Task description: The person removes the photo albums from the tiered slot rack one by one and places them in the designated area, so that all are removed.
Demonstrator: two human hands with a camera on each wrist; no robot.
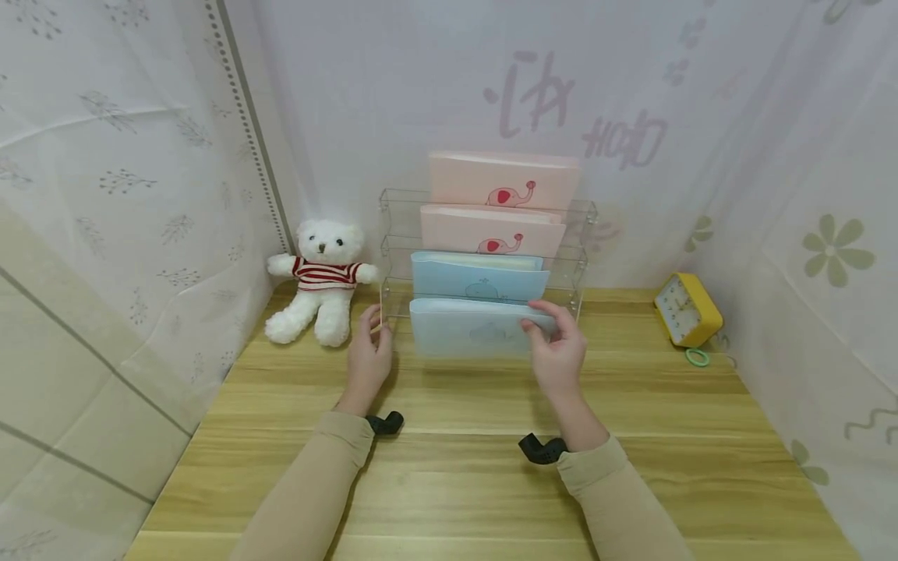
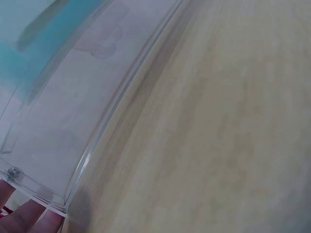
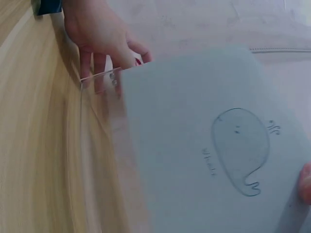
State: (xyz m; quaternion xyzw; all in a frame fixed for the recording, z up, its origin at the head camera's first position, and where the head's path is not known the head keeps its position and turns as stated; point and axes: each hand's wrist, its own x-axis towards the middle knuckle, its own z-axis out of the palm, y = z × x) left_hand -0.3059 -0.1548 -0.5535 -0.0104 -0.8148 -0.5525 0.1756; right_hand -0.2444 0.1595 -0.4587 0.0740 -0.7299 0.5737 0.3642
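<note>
A clear acrylic rack (image 1: pixel 486 199) stands in tiers against the back wall. Its two upper tiers hold pink notebooks with a red elephant, the upper pink notebook (image 1: pixel 456 178) and the lower pink notebook (image 1: pixel 449 226). Below them sits a blue notebook (image 1: pixel 435 279). Lowest and nearest is a pale blue notebook (image 1: pixel 449 331), whose whale drawing shows fully in the right wrist view. My right hand (image 1: pixel 559 354) pinches its right upper corner, thumb in front. My left hand (image 1: pixel 369 354) grips the rack's lower left edge, its fingers (image 2: pixel 24 213) partly behind the clear panel.
A white teddy bear (image 1: pixel 326 276) in a red-striped sweater sits left of the rack. On the right stand a yellow clock (image 1: pixel 687 312) and a small green ring (image 1: pixel 698 357). Patterned cloth walls (image 1: pixel 828 156) border the wooden table (image 1: pixel 449 483).
</note>
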